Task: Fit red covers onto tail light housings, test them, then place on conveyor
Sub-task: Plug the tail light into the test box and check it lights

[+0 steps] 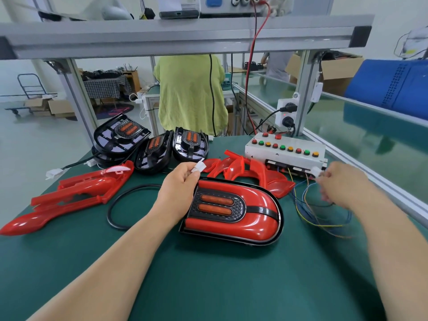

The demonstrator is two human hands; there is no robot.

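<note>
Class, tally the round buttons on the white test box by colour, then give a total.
White test box:
Red buttons: 5
Green buttons: 3
Yellow buttons: 3
Total: 11

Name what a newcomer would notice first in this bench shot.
The red-covered tail light sits dead centre on the green mat, the brightest thing in view. At its far-left corner the left hand pinches a white connector, while the right hand holds a second white plug by the white test box with its row of coloured buttons. Bare black housings stack at back left, beside loose red covers.
</note>
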